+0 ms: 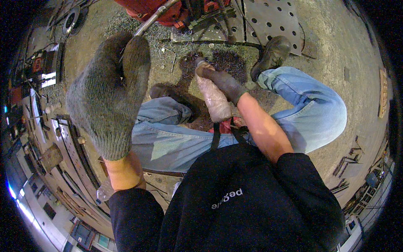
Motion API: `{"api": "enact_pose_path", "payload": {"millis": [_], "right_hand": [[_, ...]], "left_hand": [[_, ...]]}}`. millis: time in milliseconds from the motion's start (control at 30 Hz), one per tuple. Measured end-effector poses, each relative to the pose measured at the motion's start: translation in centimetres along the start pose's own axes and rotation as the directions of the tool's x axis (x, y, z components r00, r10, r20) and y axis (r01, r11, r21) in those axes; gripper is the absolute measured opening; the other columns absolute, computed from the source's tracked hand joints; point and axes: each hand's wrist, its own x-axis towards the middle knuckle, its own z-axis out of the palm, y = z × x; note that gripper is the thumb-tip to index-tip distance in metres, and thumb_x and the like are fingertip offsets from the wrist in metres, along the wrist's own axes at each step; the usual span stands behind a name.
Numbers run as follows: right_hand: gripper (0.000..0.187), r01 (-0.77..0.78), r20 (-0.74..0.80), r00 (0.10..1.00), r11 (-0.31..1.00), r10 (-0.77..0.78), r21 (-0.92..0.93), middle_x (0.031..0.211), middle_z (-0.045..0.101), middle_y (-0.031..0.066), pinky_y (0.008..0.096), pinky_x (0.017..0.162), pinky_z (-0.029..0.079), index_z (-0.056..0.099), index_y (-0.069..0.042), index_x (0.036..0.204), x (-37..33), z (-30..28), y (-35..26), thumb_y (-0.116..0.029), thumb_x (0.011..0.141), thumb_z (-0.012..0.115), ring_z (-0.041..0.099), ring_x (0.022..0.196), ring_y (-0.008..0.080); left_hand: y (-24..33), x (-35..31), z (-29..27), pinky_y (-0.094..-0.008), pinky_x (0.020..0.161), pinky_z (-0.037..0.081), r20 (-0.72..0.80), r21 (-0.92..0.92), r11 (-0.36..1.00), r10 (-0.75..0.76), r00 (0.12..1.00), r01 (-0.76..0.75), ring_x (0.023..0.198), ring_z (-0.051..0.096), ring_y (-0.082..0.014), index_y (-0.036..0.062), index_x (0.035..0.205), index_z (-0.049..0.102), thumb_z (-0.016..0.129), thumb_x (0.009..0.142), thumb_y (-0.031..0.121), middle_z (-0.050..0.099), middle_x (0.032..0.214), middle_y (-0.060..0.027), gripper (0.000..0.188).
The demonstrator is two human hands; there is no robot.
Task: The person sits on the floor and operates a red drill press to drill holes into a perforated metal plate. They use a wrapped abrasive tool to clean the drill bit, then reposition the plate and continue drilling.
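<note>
The left hand (110,90), in a grey knit glove, was raised high and close to the head, fingers together and pointing up, wrist bent, holding nothing; its fingertips sat just against a curved metal tube (152,19). The right hand (220,82), in a dark stained glove, reached forward and down between the knees, forearm bare, closed around the top of a clear plastic bottle (214,101) that stood tilted below the hand, above the lap. Beyond that hand lay dark metal shavings (228,61) on the floor (327,46), with a boot (272,54) to its right.
</note>
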Motion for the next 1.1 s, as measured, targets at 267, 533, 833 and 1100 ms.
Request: {"api": "enact_pose_path", "payload": {"millis": [267,533,833,1100], "right_hand": [[0.076,-0.044,-0.011,0.999,0.999,0.044,-0.005,0.104,0.073,0.0143,0.0386,0.084,0.053,0.072,-0.007,0.112,1.0,-0.8,1.7,-0.076,0.083,0.060,0.068,0.092,0.0269],[0.065,-0.068,0.023,0.998,0.991,0.065,0.111,0.099,0.070,0.0081,0.0323,0.080,0.052,0.069,-0.002,0.113,2.7,-1.2,2.8,-0.058,0.081,0.074,0.065,0.087,0.0169],[0.060,0.128,0.023,0.991,0.976,-0.134,0.176,0.108,0.071,0.0084,0.0362,0.089,0.052,0.068,-0.010,0.119,-0.9,0.0,-1.3,-0.058,0.083,0.072,0.067,0.092,0.0206],[0.060,0.023,-0.024,0.999,0.998,-0.022,0.061,0.103,0.069,0.0068,0.0330,0.083,0.052,0.068,-0.007,0.116,0.1,-1.0,0.4,-0.058,0.086,0.069,0.065,0.089,0.0163]], "left_hand": [[-0.2,0.1,0.4,-0.0351,0.056,0.051,-0.030,0.040,0.996,0.078,0.996,-0.077,0.060,0.069,-0.0246,0.0177,0.096,0.075,0.073,0.087,0.043,0.070,0.071,-0.0073,0.027],[-0.2,0.1,0.2,-0.0360,0.054,0.050,-0.021,0.055,0.997,0.064,0.998,-0.063,0.060,0.068,-0.0253,0.0193,0.095,0.075,0.072,0.087,0.044,0.070,0.069,-0.0063,0.026],[-0.5,0.0,0.4,-0.0365,0.054,0.050,-0.039,0.048,0.996,0.075,0.996,-0.073,0.059,0.068,-0.0262,0.0191,0.093,0.074,0.072,0.087,0.045,0.069,0.068,-0.0064,0.027],[-0.4,-0.1,0.8,-0.0373,0.055,0.050,-0.012,0.029,0.997,0.067,0.998,-0.067,0.060,0.068,-0.0263,0.0185,0.093,0.074,0.072,0.087,0.044,0.069,0.069,-0.0077,0.027]]}}
